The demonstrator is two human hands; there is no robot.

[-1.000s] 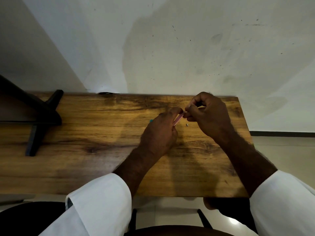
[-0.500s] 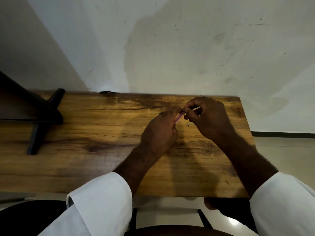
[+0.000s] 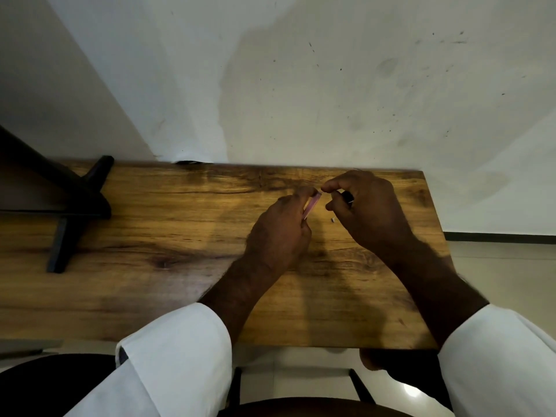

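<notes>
My left hand (image 3: pixel 281 233) holds a thin pink strip-like object (image 3: pixel 310 207) upright above the wooden table (image 3: pixel 168 245); most of the object is hidden behind the fingers. My right hand (image 3: pixel 365 212) is close beside it, thumb and forefinger pinched together at the pink object's top end. A small dark object (image 3: pixel 346 196) sits inside the curled right fingers. A tiny pale bit (image 3: pixel 332 219) lies on the table between the two hands.
A black stand (image 3: pixel 75 212) with crossed legs occupies the table's left end. A white wall (image 3: pixel 331 85) rises directly behind the table. The table's right edge is just past my right hand; a dark chair is below.
The hands stayed at the same spot. My right fingers shifted slightly at the pink object's tip, and a small dark object now shows within them.
</notes>
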